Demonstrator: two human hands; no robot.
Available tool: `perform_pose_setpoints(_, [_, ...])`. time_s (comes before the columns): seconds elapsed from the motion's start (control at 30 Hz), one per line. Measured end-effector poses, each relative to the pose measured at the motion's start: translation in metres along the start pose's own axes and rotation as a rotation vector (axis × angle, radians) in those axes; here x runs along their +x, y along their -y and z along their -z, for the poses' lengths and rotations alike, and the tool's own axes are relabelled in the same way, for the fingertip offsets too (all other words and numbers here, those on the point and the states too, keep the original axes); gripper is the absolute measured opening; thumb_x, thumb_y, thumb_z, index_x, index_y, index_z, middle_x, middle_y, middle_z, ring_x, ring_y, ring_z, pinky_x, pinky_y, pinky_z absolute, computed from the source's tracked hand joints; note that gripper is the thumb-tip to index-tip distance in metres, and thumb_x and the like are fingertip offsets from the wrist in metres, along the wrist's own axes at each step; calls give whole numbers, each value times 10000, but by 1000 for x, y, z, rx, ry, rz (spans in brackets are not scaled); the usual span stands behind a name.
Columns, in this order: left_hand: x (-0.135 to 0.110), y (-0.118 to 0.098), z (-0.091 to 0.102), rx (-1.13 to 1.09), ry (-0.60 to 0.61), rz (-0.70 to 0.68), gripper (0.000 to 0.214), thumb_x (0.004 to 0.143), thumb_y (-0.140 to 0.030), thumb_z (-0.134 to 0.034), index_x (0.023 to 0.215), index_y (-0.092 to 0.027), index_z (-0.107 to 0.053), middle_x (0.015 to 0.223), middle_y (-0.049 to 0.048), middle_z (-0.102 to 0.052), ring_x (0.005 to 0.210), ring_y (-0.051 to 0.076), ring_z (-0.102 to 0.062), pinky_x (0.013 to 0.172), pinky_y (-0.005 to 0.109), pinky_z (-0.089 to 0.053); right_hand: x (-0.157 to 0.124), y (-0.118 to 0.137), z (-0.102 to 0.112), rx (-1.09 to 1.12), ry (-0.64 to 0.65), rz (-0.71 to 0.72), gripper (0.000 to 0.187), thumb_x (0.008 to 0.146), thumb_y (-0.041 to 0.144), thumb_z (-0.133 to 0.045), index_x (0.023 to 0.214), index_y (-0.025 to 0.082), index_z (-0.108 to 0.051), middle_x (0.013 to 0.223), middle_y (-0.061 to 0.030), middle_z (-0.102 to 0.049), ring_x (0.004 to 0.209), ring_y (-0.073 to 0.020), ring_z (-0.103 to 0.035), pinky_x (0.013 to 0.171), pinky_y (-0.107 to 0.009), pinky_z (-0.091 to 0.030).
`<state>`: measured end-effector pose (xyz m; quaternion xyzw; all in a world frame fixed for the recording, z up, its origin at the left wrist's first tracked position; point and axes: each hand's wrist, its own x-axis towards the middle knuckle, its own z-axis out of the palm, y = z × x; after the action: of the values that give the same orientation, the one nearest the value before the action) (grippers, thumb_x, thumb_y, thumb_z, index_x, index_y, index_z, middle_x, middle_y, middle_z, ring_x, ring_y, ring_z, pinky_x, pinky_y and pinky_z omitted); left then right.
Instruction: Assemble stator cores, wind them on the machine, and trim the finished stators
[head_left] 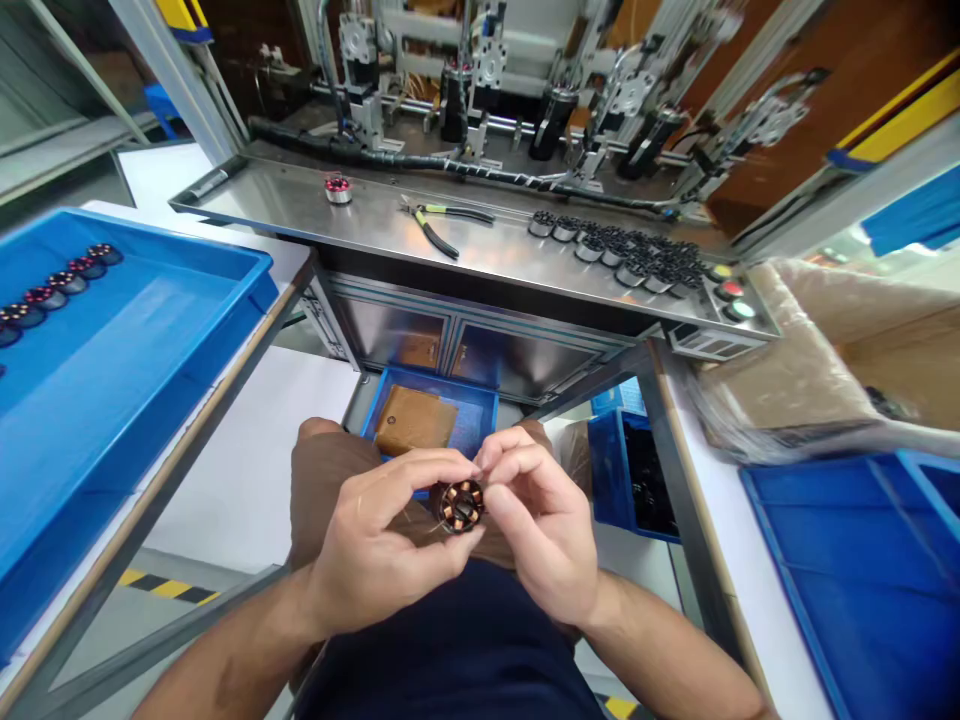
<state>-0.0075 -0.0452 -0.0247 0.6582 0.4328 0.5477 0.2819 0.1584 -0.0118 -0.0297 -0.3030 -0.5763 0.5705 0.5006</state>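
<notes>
A small round motor stator (461, 506) with copper windings and a black core is held over my lap, its open face turned up toward me. My left hand (397, 535) grips it between thumb and fingers from the left. Thin loose wire ends seem to stick out on that side. At the stator's upper right edge, my right hand (540, 520) has thumb and fingertips pinched together; whatever they hold is too small to make out.
Cutting pliers (442, 222), one wound stator (338, 190) and several black-and-silver stators (630, 255) lie on the metal bench (255, 205). A blue tray (150, 320) holding several stators is at left. Blue bins (847, 560) stand at right; button controls (731, 290) sit at the bench's right end.
</notes>
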Motion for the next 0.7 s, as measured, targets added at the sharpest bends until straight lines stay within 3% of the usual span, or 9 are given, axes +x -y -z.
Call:
perform_pose_setpoints(0.2, [-5,8,-1,-159,-2,33,575,682,-2,-784,1190,-238,-653,1135,61,-737,1032,212,-714,951,331,-590,-4,-11,-2,114,-99,-119,170,989,272,-565,833,206,-549,845,-2,-509,805,-141,-475,751,-285,-394])
perform_pose_setpoints(0.37, [-2,6,-1,-243,-54,138,541,681,-21,-800,1157,-252,-683,1087,39,-752,1008,193,-723,928,285,-596,-8,-14,2,218,-23,-51,126,916,311,-668,971,224,-597,902,-6,-528,852,-149,-507,781,-281,-417])
perform_pose_setpoints(0.47, [2,1,0,-277,-59,160,524,676,-6,-801,1130,-247,-699,1073,28,-760,978,158,-729,891,214,-592,-9,-10,2,174,37,-13,80,911,269,-672,897,211,-618,855,-5,-545,820,-139,-519,744,-264,-426])
perform_pose_setpoints(0.6, [4,-2,-1,-279,-64,142,540,662,0,-808,1134,-241,-701,1073,26,-764,991,153,-728,896,195,-584,-10,-5,2,85,-22,69,129,941,211,-625,814,201,-609,798,-2,-566,779,-132,-547,703,-258,-430])
perform_pose_setpoints(0.7, [3,-2,-1,-244,-55,114,543,661,2,-800,1136,-240,-696,1070,28,-762,971,163,-731,887,221,-596,-10,-3,2,64,-29,55,91,928,240,-646,850,201,-619,808,-6,-564,782,-140,-551,698,-267,-443])
